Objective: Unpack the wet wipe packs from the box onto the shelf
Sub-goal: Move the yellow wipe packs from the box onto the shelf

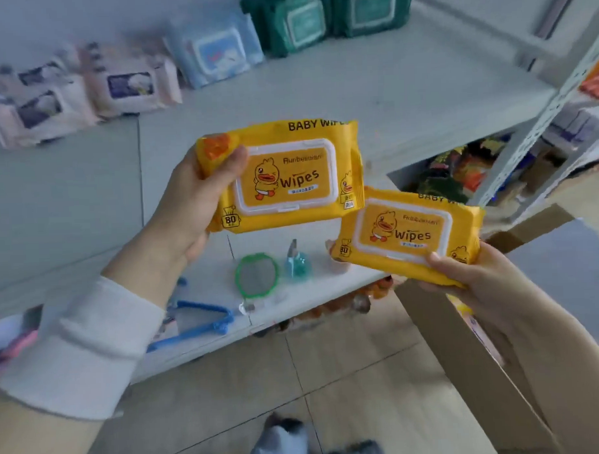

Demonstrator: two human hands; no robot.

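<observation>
- Left hand, coming out of a white ribbed sleeve, is gripping the upper yellow pack by its left end, with the thumb lying over the front corner and the fingers curling behind.
- Right hand is pinching the lower yellow pack at its bottom right edge, thumb on the face and fingers going underneath.
- Both packs are hanging in the air over the front part of the shelf, clear of its board. Their near corners are overlapping from where I am standing, and I cannot tell whether they are touching.
- Each pack is showing as a soft, glossy film pillow with crimped ends, carrying a stiff white rounded-rectangle flip lid with a cartoon duck and "Wipes" on it.
- Plain brown cardboard box is standing open at the right, under the right forearm. Something yellow and pink is showing inside, possibly more packs, though it is too blurred to say.
- Along the back of the pale grey, smooth shelf, green packs, a blue pack and pinkish packs are standing or leaning in a row.
- Near the front edge, a green-rimmed disc, a small teal object and a blue hanger are lying.
</observation>
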